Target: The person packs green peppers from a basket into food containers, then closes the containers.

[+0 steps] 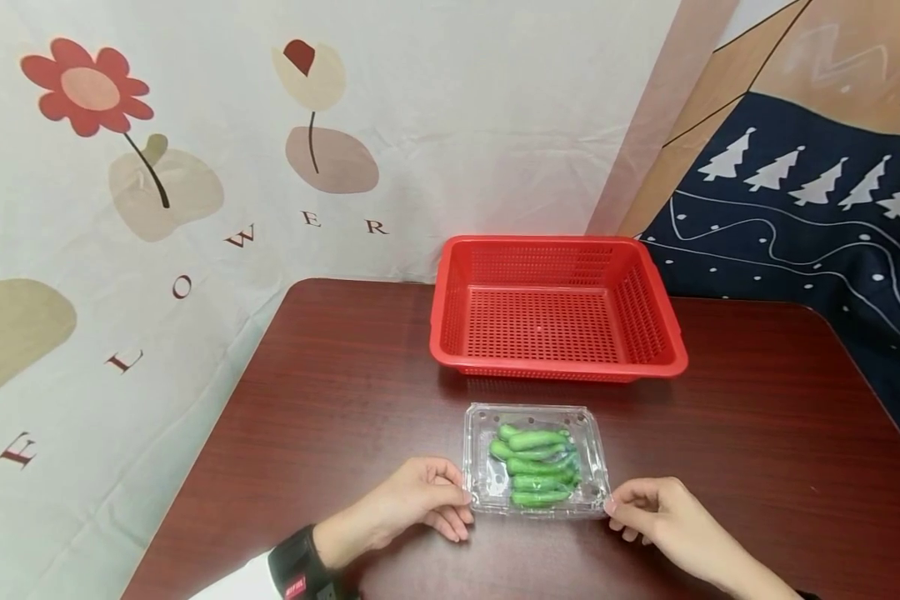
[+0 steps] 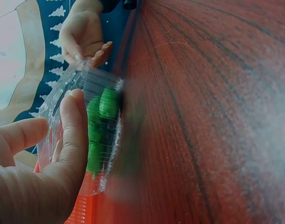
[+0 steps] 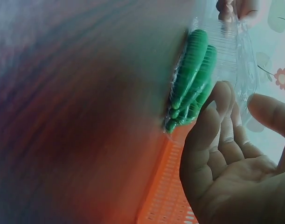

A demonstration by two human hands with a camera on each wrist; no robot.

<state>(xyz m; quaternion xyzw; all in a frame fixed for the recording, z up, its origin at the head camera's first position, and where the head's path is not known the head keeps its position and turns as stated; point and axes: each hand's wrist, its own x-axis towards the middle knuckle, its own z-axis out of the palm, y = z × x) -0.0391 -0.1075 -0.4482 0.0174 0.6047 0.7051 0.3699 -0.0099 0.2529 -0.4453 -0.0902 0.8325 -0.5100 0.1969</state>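
Observation:
A clear plastic clamshell box (image 1: pixel 487 492) lies on the table, with several long green peppers (image 1: pixel 536 464) inside it. At its near left corner my left hand (image 1: pixel 423 500) pinches the rim between thumb and fingers. My right hand (image 1: pixel 660 517) pinches the near right corner the same way. The left wrist view shows the box's ribbed side wall and the peppers (image 2: pixel 96 135) behind the left hand (image 2: pixel 53 163). Through the side wall in the right wrist view, the peppers (image 3: pixel 191 70) lie stacked beyond the right hand (image 3: pixel 235 163).
Just behind the box stands a red perforated plastic basket (image 1: pixel 558 367) with nothing in it. Both are on a dark reddish wooden table (image 1: pixel 330 375). A pale cloth with printed flowers (image 1: pixel 90 87) hangs at the back and left; a navy cloth with white trees (image 1: pixel 757 217) hangs at right.

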